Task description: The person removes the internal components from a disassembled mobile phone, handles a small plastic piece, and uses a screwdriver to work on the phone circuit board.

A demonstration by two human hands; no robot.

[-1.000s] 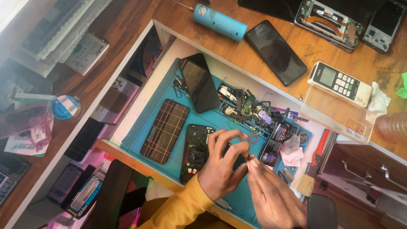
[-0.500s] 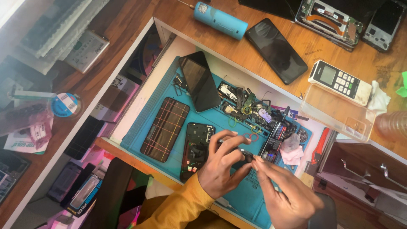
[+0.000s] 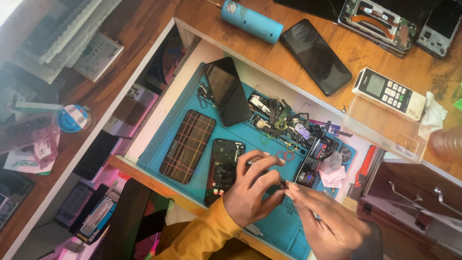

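Note:
My left hand and my right hand meet fingertip to fingertip over a blue work mat. Between them they pinch a small dark part; a thin tool seems to lie under my right fingers, too blurred to name. Just left of my left hand lies an opened phone with its insides showing. Further left rests a panel with coloured lines. A dark phone lies at the mat's far end.
Loose parts, rubber bands and small tools crowd the mat's right side. On the wooden desk sit a blue cylinder, a black phone, a white remote, a clear tray and opened phones.
My right hand has drawn back toward me and slightly right. Both hands' fingertips now close together on the small part. The view has shifted a little.

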